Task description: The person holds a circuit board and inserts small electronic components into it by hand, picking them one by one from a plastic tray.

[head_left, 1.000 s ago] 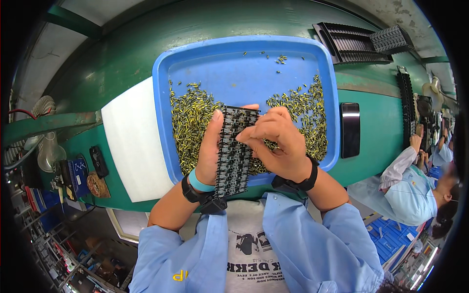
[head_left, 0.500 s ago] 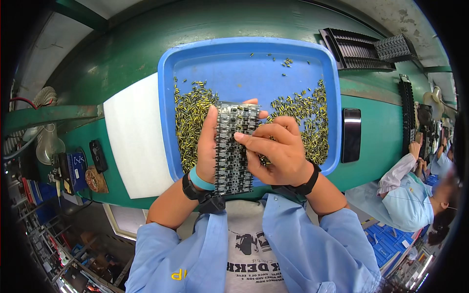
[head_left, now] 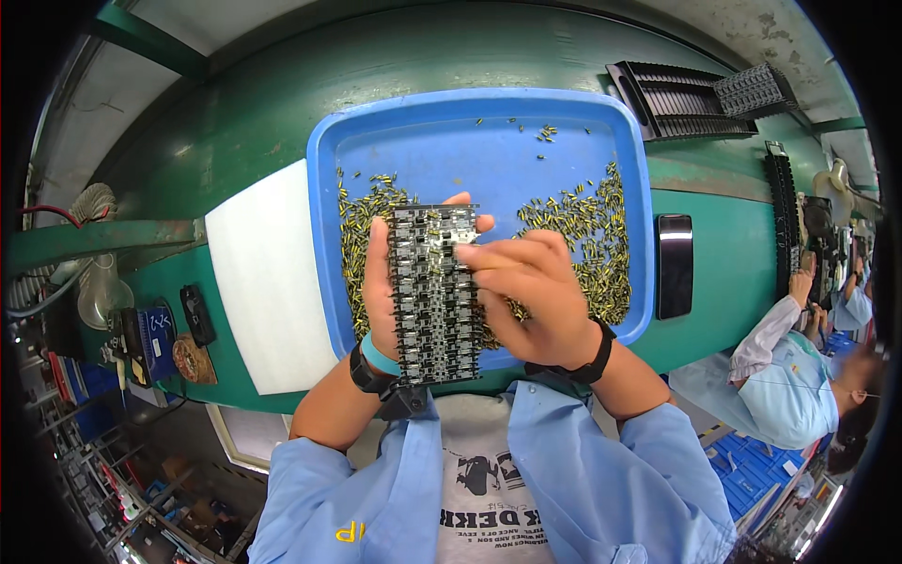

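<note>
My left hand (head_left: 379,291) is closed round a circuit board panel (head_left: 434,320), gripping it from below and along its left edge. Rows of small dark and silvery parts cover the panel, held over the near part of a blue tray (head_left: 404,132). My right hand (head_left: 536,291) has thumb and fingertips drawn together at the panel's upper right. Whatever is between them is too small to make out. Heaps of small yellow-and-black cylindrical components (head_left: 578,226) lie in the tray, on both sides of the panel.
Left of the tray lies a white sheet (head_left: 268,282); on the right is a black phone (head_left: 674,268). A black slotted rack (head_left: 681,99) stands far right, with another panel (head_left: 754,91) on it. A co-worker (head_left: 785,376) sits at the right along the green bench (head_left: 723,273).
The panel and my left hand have shifted slightly left, and the panel's face shows more fully. My right fingertips stay near its upper right, a little higher.
</note>
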`<state>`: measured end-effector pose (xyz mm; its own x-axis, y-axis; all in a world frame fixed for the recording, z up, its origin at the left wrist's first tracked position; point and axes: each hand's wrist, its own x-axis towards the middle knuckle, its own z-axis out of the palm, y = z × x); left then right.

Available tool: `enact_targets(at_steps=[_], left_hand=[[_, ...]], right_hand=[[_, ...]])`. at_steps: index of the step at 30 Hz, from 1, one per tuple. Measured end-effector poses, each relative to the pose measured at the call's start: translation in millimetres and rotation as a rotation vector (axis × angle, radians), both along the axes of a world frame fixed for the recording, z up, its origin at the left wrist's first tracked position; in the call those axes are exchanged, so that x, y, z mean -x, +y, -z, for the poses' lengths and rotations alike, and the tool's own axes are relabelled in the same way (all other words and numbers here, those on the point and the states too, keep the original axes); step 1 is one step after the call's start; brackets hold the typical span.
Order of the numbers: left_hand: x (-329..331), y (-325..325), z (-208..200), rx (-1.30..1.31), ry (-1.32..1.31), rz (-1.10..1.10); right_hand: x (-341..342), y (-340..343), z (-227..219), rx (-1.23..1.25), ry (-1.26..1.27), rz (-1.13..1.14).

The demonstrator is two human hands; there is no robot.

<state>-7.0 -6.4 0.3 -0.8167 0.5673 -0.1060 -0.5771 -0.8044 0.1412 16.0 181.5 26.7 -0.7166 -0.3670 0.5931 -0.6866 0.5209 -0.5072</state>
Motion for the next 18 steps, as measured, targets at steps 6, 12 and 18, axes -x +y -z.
enact_targets(at_steps=[6,12,18], left_hand=[[-1.6,-2.2,-2.5,-0.165,0.018,-0.111],[-1.8,-5.5,3.8,-0.263,0.079,-0.105],[-3.5,-5.0,4.8,-0.241,0.078,-0.102]], right_hand=[[4.1,25.2,-2.4,0.243,-0.452,0.121],[6.0,16.3,13.8,-0.283,-0.373,-0.247],[0.7,7.1,26.2,-0.365,-0.288,-0.270]])
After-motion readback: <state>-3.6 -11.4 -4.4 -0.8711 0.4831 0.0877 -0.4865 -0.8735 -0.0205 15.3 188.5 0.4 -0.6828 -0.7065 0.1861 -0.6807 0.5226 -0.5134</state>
